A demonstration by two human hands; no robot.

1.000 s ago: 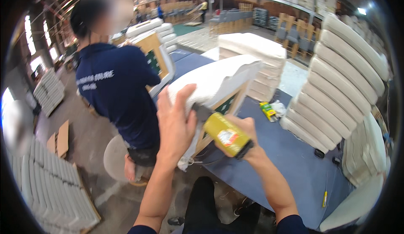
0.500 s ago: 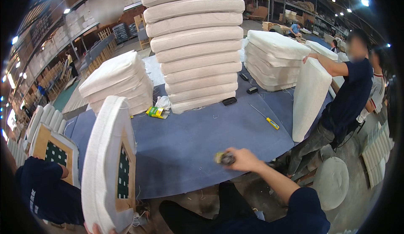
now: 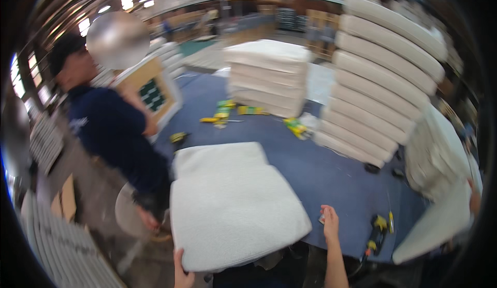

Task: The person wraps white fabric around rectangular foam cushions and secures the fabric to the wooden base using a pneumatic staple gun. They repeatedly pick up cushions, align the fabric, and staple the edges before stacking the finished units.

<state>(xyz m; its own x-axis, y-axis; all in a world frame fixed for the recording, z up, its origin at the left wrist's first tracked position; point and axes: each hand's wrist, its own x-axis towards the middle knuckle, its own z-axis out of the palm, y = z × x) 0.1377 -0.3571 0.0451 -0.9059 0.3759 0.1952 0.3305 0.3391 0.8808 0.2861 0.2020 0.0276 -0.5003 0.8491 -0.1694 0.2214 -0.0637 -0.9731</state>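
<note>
Tall cushion stack (image 3: 380, 83) beyond white cushion (image 3: 233, 215)

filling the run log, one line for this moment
left hand: touching white cushion, near left corner; right hand: apart from cushion, grip unclear; yellow-black tool: lying on blue table

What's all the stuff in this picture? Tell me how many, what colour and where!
Near cushion: one, white, front middle
Table: one, blue-grey, middle
Tall stack: one, cream, table's right
Short stack: one, cream, table's back
Packets: at least three, yellow-green, table's back
Power tool: one, black-yellow, table's right front
Screwdriver: one, yellow, beside that tool
Slanted cushion: one, white, far right
Co-worker: one, dark blue shirt, left
Framed panel: one, tan-green, by the co-worker
Round seat: one, beige, left floor
Background things: too blurred to count
Left hand: one, bare, near cushion's front left corner
Right hand: one, bare, right of near cushion
</note>
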